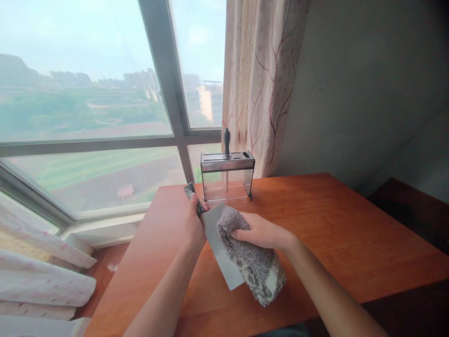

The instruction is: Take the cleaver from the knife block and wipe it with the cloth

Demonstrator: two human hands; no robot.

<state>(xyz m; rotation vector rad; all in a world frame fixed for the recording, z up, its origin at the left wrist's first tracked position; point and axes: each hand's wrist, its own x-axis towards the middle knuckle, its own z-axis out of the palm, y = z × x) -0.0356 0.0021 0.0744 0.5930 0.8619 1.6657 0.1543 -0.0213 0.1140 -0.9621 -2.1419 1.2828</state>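
Note:
My left hand (196,220) is closed round the dark handle of a cleaver (220,257), whose broad grey blade slants down toward me over the table. In my right hand (263,229) a grey, fluffy cloth (250,257) is bunched up and lies against the blade's right side, covering part of it. The cloth's lower end hangs loose past the blade. Beyond my hands stands a clear-sided knife block (228,164) with a metal top; one dark-handled tool (227,142) sits upright in it, its thin rod showing through the clear panel.
Everything is over a reddish-brown wooden table (333,220). Large windows (84,178) rise along the left and back, with a patterned curtain (266,70) behind the knife block. Another curtain (42,281) hangs at lower left. A dark wall is on the right.

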